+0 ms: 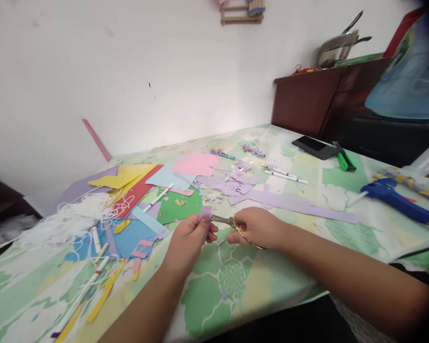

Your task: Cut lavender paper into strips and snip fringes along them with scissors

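My left hand (191, 240) pinches a small piece of purple paper (205, 211) above the front part of the table. The paper's upper edge looks cut into fine strips. My right hand (255, 226) is closed around the gold-coloured handles of small scissors (222, 219). Their blades point left and meet the paper by my left fingertips; how far apart the blades are is hard to make out. Just beyond my hands lie cut purple scraps (236, 183) and a long purple paper strip (300, 206).
Coloured paper sheets (195, 165), tangled white string (78, 221) and several markers cover the left side. Farther right lie a black phone (316, 146), a green utility knife (346, 160) and a blue glue gun (400, 200) with a cord. A brown cabinet (303, 102) stands behind.
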`<move>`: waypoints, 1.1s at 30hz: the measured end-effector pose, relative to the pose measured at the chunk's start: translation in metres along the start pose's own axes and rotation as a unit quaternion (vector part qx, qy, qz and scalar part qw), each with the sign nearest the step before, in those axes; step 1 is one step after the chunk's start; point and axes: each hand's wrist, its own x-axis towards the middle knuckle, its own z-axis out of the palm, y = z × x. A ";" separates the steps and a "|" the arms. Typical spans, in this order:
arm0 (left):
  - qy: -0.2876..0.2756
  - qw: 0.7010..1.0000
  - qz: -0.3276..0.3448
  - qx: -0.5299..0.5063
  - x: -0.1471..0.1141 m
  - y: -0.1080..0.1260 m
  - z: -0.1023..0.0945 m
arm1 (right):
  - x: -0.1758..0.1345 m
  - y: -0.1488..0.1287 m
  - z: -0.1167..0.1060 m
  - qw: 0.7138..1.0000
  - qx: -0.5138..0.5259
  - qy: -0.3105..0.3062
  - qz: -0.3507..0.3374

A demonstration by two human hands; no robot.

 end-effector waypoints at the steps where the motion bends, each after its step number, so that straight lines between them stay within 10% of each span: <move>1: -0.001 1.000 0.000 0.001 0.000 0.000 0.000 | 0.000 0.000 0.000 1.000 0.000 -0.003 0.002; 33: -0.021 0.999 -0.002 -0.026 -0.002 -0.001 0.003 | 0.001 -0.002 -0.007 0.999 -0.042 -0.033 -0.001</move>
